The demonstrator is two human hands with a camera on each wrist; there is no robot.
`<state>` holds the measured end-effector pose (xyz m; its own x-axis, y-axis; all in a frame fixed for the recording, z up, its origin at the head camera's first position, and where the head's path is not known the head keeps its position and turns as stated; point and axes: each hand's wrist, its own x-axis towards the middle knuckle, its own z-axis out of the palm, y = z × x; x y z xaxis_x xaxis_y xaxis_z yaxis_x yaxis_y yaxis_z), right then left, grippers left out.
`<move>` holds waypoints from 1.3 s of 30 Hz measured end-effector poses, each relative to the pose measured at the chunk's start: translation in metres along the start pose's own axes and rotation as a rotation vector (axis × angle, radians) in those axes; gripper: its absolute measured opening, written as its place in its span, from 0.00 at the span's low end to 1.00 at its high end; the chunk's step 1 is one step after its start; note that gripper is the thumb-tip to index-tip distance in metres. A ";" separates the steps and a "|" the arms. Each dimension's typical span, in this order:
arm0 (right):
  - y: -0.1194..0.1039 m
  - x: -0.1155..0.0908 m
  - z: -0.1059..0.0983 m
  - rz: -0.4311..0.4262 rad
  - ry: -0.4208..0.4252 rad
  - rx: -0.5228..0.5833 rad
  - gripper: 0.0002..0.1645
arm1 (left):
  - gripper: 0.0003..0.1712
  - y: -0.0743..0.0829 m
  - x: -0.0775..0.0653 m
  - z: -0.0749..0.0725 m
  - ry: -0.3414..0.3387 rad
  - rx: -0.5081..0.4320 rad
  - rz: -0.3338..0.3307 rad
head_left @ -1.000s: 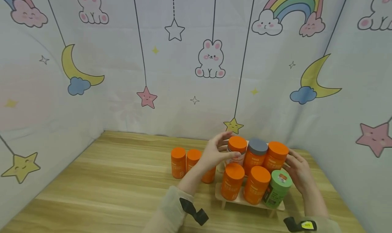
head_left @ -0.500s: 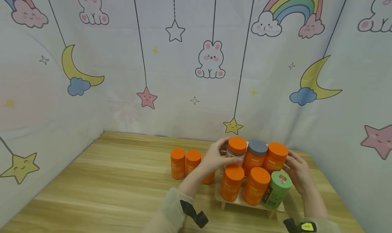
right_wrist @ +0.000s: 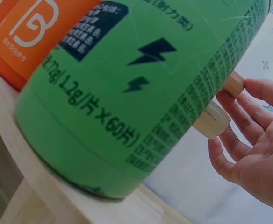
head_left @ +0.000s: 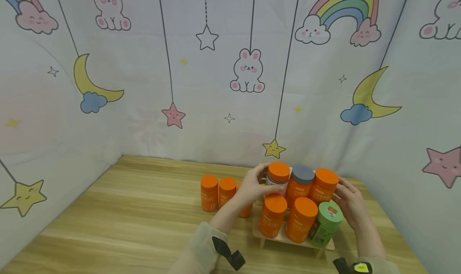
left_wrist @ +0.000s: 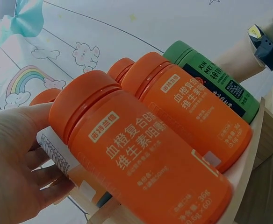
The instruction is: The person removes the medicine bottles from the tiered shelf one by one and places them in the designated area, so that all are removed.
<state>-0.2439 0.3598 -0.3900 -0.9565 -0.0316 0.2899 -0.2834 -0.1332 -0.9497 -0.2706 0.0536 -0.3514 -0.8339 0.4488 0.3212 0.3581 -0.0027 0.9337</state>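
At the stand's back left, my left hand (head_left: pixel 253 185) grips a white-labelled supplement bottle (head_left: pixel 277 177) with an orange lid, thumb in front and fingers behind. In the left wrist view, an orange bottle (left_wrist: pixel 146 154) partly hides this grip. My right hand (head_left: pixel 350 201) is at the right end of the two-tier wooden stand (head_left: pixel 263 231); in the right wrist view its curled fingers hold round wooden pieces (right_wrist: pixel 212 119) there. A grey-lidded orange bottle (head_left: pixel 301 179) and another orange bottle (head_left: pixel 325 182) share the back tier. In front stand two orange bottles and a green bottle (head_left: pixel 325 224).
Left of the stand, several orange bottles (head_left: pixel 209 194) stand on the wooden table (head_left: pixel 119 218), one partly behind my left forearm. A printed cloth (head_left: pixel 201 138) rises behind the table and along both sides.
My left hand has lowered slightly and its thumb has closed onto the front of the white-labelled bottle. The right hand stays in place. The head view has shifted very slightly.
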 end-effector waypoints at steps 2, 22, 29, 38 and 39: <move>0.000 0.000 0.000 0.003 0.002 0.004 0.24 | 0.36 0.000 0.000 0.001 0.009 -0.003 -0.009; 0.000 0.000 -0.001 0.001 0.001 0.027 0.23 | 0.37 0.010 -0.006 -0.007 0.057 -0.030 -0.088; 0.001 0.000 -0.002 -0.005 -0.013 0.010 0.23 | 0.36 0.013 -0.008 -0.021 0.019 -0.039 -0.092; 0.001 0.002 -0.002 -0.012 -0.007 0.017 0.23 | 0.36 0.022 -0.011 -0.040 0.041 -0.014 -0.091; 0.001 0.002 -0.002 -0.011 -0.011 0.016 0.23 | 0.36 0.023 -0.012 -0.043 0.042 -0.019 -0.092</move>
<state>-0.2463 0.3618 -0.3903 -0.9524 -0.0410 0.3022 -0.2931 -0.1498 -0.9443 -0.2708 0.0097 -0.3271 -0.8802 0.4097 0.2396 0.2711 0.0197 0.9623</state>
